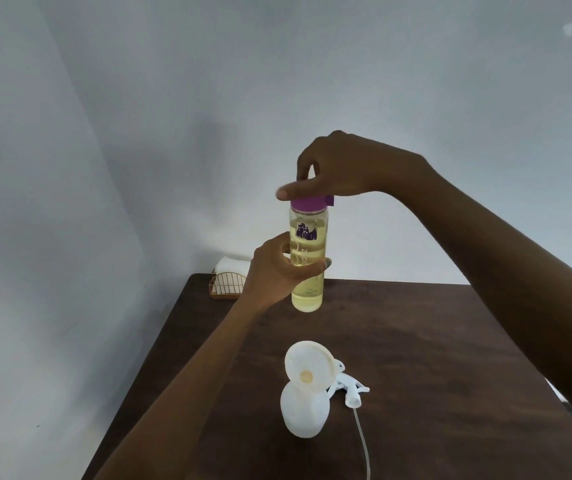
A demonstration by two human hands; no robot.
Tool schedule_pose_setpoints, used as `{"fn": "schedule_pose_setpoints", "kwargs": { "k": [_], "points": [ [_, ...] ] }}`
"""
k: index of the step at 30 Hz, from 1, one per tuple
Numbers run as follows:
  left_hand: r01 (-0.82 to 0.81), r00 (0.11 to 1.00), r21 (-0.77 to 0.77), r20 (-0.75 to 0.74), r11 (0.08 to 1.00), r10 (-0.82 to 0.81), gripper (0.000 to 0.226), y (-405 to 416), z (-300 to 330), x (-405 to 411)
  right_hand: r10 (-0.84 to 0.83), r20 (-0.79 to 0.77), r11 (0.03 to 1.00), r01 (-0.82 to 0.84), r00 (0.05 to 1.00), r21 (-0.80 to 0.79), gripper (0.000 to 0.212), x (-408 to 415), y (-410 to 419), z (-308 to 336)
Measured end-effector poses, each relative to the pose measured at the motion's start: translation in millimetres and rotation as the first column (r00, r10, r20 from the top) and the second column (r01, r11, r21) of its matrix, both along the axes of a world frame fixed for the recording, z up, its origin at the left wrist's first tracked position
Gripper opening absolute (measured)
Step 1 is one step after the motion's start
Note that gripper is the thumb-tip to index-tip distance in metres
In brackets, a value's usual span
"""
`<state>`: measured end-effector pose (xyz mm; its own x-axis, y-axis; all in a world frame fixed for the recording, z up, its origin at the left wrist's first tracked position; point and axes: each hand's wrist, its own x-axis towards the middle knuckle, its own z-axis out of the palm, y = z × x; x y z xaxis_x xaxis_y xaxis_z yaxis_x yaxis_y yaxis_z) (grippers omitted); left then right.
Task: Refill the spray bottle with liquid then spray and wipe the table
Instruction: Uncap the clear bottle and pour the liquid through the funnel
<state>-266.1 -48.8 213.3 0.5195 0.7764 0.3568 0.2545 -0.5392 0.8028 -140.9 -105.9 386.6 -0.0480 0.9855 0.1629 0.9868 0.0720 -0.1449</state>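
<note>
While the right hand [341, 168] covers the purple cap [308, 204], its fingers curled down around it, the cap's top is hidden. Left hand [277, 271]: fingers wrapped round the clear bottle [307, 261] of yellow liquid, held upright above the table [416, 341]. Spray bottle [303, 410]: white, upright near the front edge, funnel [308, 370] in its neck. Trigger head [348, 389]: just beside it, tube [364, 445] cut off by the frame. Basket [227, 284]: far left corner, partly hidden. Right half of table bare.

tbl [416, 341] R half open | spray btl [303, 410] + trigger head [350, 389] block front ctr | basket [227, 284] far-L corner
</note>
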Motion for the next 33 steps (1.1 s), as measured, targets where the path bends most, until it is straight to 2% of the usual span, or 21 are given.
{"fn": "schedule_pose_setpoints", "kwargs": {
  "k": [2, 3, 6, 9, 11, 14, 15, 18, 21, 23, 25, 26, 28, 29, 31, 33],
  "points": [
    [0.009, 1.0, -0.015, -0.004, 1.0, -0.009, 0.037, -0.2, -1.7, 0.6, 0.084, -0.027, 0.992, -0.086, 0.996, -0.095, 0.026, 2.9, -1.6, 2.8],
    [0.015, 1.0, -0.022, -0.01, 1.0, -0.015, 0.039, -0.6, -3.1, 0.8, 0.131, -0.045, 0.977, -0.137, 0.99, -0.166, 0.021, 4.4, -4.3, 6.1],
    [0.008, 1.0, -0.029, -0.026, 1.0, -0.009, 0.044, -1.3, -7.3, 1.1, 0.166, -0.113, 0.939, -0.192, 0.98, -0.284, 0.037, 5.1, -10.6, 12.7],
    [0.004, 1.0, -0.026, -0.018, 1.0, -0.005, 0.04, -1.4, -8.1, 1.1, 0.05, -0.017, 0.977, -0.052, 0.999, -0.208, 0.06, 5.2, -5.0, 5.2],
    [0.006, 1.0, -0.028, -0.019, 1.0, -0.007, 0.04, -1.8, -8.1, 1.7, -0.006, 0.013, 0.983, 0.008, 1.0, -0.185, 0.058, 3.7, -0.8, -0.9],
    [0.012, 1.0, -0.037, -0.027, 0.999, -0.013, 0.041, -2.0, -9.2, 2.6, 0.086, -0.071, 0.967, -0.101, 0.994, -0.235, 0.027, 5.8, -1.0, -3.4],
    [0.011, 0.999, -0.04, -0.032, 0.999, -0.013, 0.043, -1.7, -10.2, 3.2, 0.134, -0.083, 0.95, -0.152, 0.987, -0.272, 0.027, 6.4, -3.5, -1.6],
    [0.003, 1.0, -0.052, -0.029, 0.999, -0.004, 0.046, -1.8, -14.3, 3.8, 0.178, -0.153, 0.921, -0.219, 0.972, -0.321, 0.044, 6.4, -8.1, 0.3],
    [-0.008, 1.0, -0.052, -0.031, 0.999, 0.007, 0.045, -2.2, -16.5, 4.2, 0.052, -0.073, 0.974, -0.067, 0.996, -0.218, 0.062, 6.0, -3.2, -7.9],
    [-0.005, 1.0, -0.048, -0.025, 0.999, 0.004, 0.04, -2.7, -17.4, 4.6, 0.022, -0.029, 0.987, -0.027, 0.999, -0.156, 0.051, 5.4, -0.1, -13.7],
    [-0.002, 1.0, -0.049, -0.03, 0.999, 0.0, 0.038, -4.1, -18.2, 5.1, 0.102, -0.041, 0.978, -0.108, 0.994, -0.176, 0.03, 6.8, -1.5, -15.2],
    [-0.001, 0.999, -0.052, -0.033, 0.999, -0.001, 0.038, -4.6, -19.4, 5.4, 0.149, -0.06, 0.962, -0.159, 0.987, -0.22, 0.025, 7.8, -3.7, -13.6],
    [-0.004, 0.999, -0.059, -0.034, 0.998, 0.002, 0.035, -5.6, -22.2, 5.4, 0.184, -0.123, 0.926, -0.214, 0.975, -0.311, 0.038, 7.7, -10.2, -9.3],
    [-0.006, 0.999, -0.064, -0.032, 0.998, 0.004, 0.034, -5.8, -23.0, 5.2, 0.163, -0.136, 0.924, -0.2, 0.977, -0.326, 0.052, 6.2, -12.9, -8.2],
    [-0.003, 1.0, -0.071, -0.026, 0.997, 0.001, 0.036, -5.9, -24.3, 5.8, 0.063, -0.067, 0.95, -0.081, 0.996, -0.302, 0.08, 2.6, -14.0, -9.9],
    [-0.001, 1.0, -0.07, -0.025, 0.998, -0.001, 0.043, -6.6, -24.5, 7.3, -0.038, 0.0, 0.962, 0.036, 0.999, -0.272, 0.081, 0.8, -10.2, -15.2]
  ]
}}
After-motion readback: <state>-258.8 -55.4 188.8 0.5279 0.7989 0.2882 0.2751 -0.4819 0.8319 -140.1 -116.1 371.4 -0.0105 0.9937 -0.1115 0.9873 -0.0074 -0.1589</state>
